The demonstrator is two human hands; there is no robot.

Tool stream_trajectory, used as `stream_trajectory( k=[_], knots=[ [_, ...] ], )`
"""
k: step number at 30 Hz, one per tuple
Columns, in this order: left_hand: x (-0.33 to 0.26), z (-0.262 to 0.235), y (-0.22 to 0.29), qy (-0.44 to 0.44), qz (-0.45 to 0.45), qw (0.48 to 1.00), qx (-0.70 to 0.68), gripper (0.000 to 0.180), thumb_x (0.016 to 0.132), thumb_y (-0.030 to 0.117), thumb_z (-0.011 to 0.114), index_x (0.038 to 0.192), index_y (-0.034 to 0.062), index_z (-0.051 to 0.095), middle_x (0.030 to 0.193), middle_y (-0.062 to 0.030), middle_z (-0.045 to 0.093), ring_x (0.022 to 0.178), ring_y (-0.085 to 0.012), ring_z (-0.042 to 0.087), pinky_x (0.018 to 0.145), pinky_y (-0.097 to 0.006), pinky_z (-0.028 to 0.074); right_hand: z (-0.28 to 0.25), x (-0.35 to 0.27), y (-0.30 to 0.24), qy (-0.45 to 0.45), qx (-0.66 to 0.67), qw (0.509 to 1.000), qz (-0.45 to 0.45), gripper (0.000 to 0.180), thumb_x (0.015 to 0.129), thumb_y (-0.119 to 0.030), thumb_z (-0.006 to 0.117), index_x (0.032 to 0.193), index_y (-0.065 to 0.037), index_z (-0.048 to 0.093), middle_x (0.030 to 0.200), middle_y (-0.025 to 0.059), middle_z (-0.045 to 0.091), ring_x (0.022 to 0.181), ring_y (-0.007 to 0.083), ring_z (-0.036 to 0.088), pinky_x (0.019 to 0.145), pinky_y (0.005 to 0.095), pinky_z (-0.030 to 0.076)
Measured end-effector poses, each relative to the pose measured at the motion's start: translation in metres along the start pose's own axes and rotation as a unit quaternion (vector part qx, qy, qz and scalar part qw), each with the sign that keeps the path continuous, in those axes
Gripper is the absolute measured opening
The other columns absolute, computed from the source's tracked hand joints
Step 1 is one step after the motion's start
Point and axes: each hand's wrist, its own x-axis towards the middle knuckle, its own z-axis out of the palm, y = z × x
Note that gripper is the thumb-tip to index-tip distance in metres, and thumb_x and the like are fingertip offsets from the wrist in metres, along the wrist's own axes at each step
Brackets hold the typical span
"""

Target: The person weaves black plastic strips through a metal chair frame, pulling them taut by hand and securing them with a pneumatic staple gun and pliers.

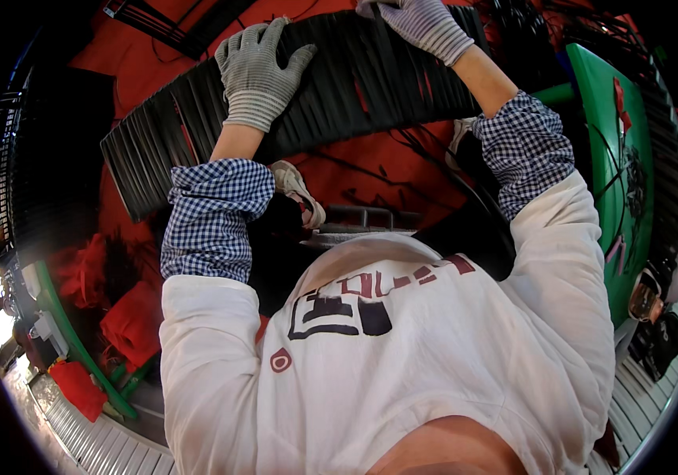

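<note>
A long black panel (323, 83), wound side by side with flat black strips, lies across in front of me. Red shows through narrow gaps between some strips. My left hand (260, 75), in a grey striped knit glove, rests on the panel's upper left part, fingers stretched and thumb spread. My right hand (426, 28), gloved alike, is at the panel's far edge, right of the middle. Its fingers bend together near the picture's top rim; whatever they pinch is hidden from me.
Red cloth (370, 170) covers the floor beneath the panel, with loose black strips on it. A green bench (612, 158) stands to the right. Another green frame (77, 344) and red bundles (133, 324) are at lower left. My shoe (299, 192) shows below the panel.
</note>
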Motion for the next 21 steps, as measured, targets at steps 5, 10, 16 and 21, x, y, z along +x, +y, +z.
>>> stream_trajectory(
  k=[5, 10, 16, 21],
  knots=[
    [-0.011, -0.012, 0.007, 0.008, -0.002, 1.0, -0.008, 0.06, 0.086, 0.06, 0.063, 0.128, 0.0171, 0.063, 0.123, -0.0074, 0.062, 0.117, -0.0291, 0.053, 0.103, -0.046, 0.035, 0.0, 0.001, 0.0, -0.035, -0.012, 0.999, 0.036, 0.014, 0.088, -0.004, 0.058, 0.092, -0.003, 0.071, 0.093, 0.0111, 0.073, 0.089, 0.0243, 0.07, 0.081, 0.0313, 0.055],
    [-0.011, -0.038, 0.048, 0.058, -0.05, 0.997, -0.032, 0.05, 0.085, 0.051, 0.068, 0.118, 0.0138, 0.068, 0.119, -0.0064, 0.062, 0.118, -0.0295, 0.052, 0.106, -0.047, 0.033, 0.004, -0.003, 0.005, -0.024, -0.007, 0.999, 0.022, 0.015, 0.089, -0.007, 0.057, 0.092, -0.004, 0.072, 0.094, 0.0109, 0.073, 0.09, 0.0253, 0.07, 0.081, 0.0324, 0.055],
    [-0.013, -0.051, 0.147, -0.225, -0.259, 0.848, -0.405, 0.047, 0.089, 0.035, 0.07, 0.121, 0.001, 0.066, 0.117, -0.0161, 0.067, 0.099, -0.0244, 0.068, 0.085, -0.031, 0.053, 0.004, -0.018, 0.004, -0.008, -0.031, 0.999, 0.024, 0.014, 0.089, -0.011, 0.059, 0.092, -0.007, 0.072, 0.091, 0.0122, 0.073, 0.085, 0.0278, 0.069, 0.078, 0.0342, 0.055],
    [-0.024, -0.106, 0.185, -0.36, -0.174, 0.627, -0.669, 0.032, 0.097, 0.024, 0.061, 0.117, -0.0002, 0.065, 0.092, -0.0081, 0.071, 0.089, -0.0165, 0.068, 0.077, -0.026, 0.053, 0.004, -0.027, 0.002, 0.006, -0.084, 0.995, 0.048, 0.019, 0.09, -0.024, 0.063, 0.094, -0.008, 0.073, 0.09, 0.0138, 0.072, 0.082, 0.0301, 0.068, 0.075, 0.0377, 0.055]
  ],
)
